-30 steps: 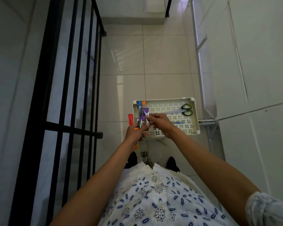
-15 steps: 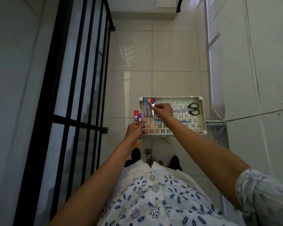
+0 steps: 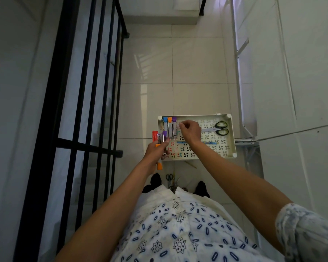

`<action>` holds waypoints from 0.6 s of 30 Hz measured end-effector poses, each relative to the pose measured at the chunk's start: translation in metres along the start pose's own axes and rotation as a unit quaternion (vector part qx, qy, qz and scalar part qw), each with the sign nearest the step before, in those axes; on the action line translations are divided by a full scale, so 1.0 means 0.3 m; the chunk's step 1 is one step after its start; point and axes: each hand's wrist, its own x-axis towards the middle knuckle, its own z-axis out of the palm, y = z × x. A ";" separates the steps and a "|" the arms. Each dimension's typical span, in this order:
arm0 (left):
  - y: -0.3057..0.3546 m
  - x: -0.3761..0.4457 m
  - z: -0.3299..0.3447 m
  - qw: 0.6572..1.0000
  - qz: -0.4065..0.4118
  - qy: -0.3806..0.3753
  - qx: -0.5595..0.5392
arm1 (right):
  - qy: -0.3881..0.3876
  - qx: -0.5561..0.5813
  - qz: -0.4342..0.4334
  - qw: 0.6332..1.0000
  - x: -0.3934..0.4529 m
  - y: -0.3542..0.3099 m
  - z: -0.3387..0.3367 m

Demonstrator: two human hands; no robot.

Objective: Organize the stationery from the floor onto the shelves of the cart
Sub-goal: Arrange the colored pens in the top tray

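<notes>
Down on the cart's top shelf (image 3: 229, 137), a cream tray with a cut-out floral pattern, three metal clips (image 3: 170, 127) lie side by side against the left wall, their caps blue, orange and purple from left to right. The right hand (image 3: 190, 132) hovers just beside them with its fingers curled into a loose fist; whether they pinch anything I cannot tell. The left hand (image 3: 156, 152) grips a bundle at the tray's left edge: a purple-capped clip (image 3: 164, 137), a red packet (image 3: 155, 136) and something orange-tipped poking out below. Black-handled scissors (image 3: 219, 128) rest at the tray's far right, and a blue pen (image 3: 209, 143) lies across its middle.
</notes>
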 end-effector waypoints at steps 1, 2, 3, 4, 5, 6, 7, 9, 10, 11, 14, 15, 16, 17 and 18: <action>0.004 0.006 0.001 1.000 0.001 -0.010 -0.005 | -0.013 0.023 0.007 1.000 -0.003 0.009 -0.010; 0.007 0.011 0.002 1.000 0.004 -0.020 -0.007 | -0.044 0.057 0.023 0.997 -0.006 0.019 -0.021; 0.010 0.015 0.006 0.999 0.008 -0.030 -0.006 | -0.093 0.095 0.041 0.990 -0.012 0.028 -0.033; 0.014 0.016 0.012 0.999 0.014 -0.040 -0.003 | -0.149 0.129 0.058 0.979 -0.022 0.036 -0.046; 0.018 0.017 0.019 0.999 0.020 -0.049 0.003 | -0.202 0.146 0.068 0.966 -0.032 0.043 -0.056; 0.022 0.018 0.027 0.998 0.024 -0.059 0.011 | -0.245 0.148 0.071 0.956 -0.041 0.051 -0.064; 0.026 0.017 0.036 0.997 0.027 -0.068 0.016 | -0.275 0.143 0.068 0.948 -0.048 0.058 -0.068; 0.032 0.013 0.051 0.996 0.029 -0.081 0.019 | -0.304 0.145 0.066 0.939 -0.055 0.073 -0.071; 0.033 0.010 0.057 0.996 0.028 -0.085 0.018 | -0.309 0.158 0.072 0.935 -0.057 0.078 -0.073; 0.035 0.007 0.061 0.995 0.028 -0.090 0.018 | -0.311 0.174 0.079 0.931 -0.058 0.081 -0.076; 0.036 0.003 0.066 0.994 0.032 -0.106 0.021 | -0.321 0.206 0.088 0.920 -0.058 0.085 -0.089; 0.037 0.001 0.065 0.993 0.034 -0.111 0.022 | -0.326 0.214 0.088 0.916 -0.056 0.086 -0.093; 0.039 -0.001 0.064 0.992 0.036 -0.116 0.021 | -0.333 0.223 0.090 0.912 -0.054 0.087 -0.096; 0.041 -0.002 0.063 0.992 0.037 -0.121 0.019 | -0.341 0.228 0.093 0.907 -0.051 0.087 -0.099; 0.042 -0.005 0.062 0.991 0.036 -0.127 0.016 | -0.347 0.229 0.098 0.904 -0.049 0.085 -0.102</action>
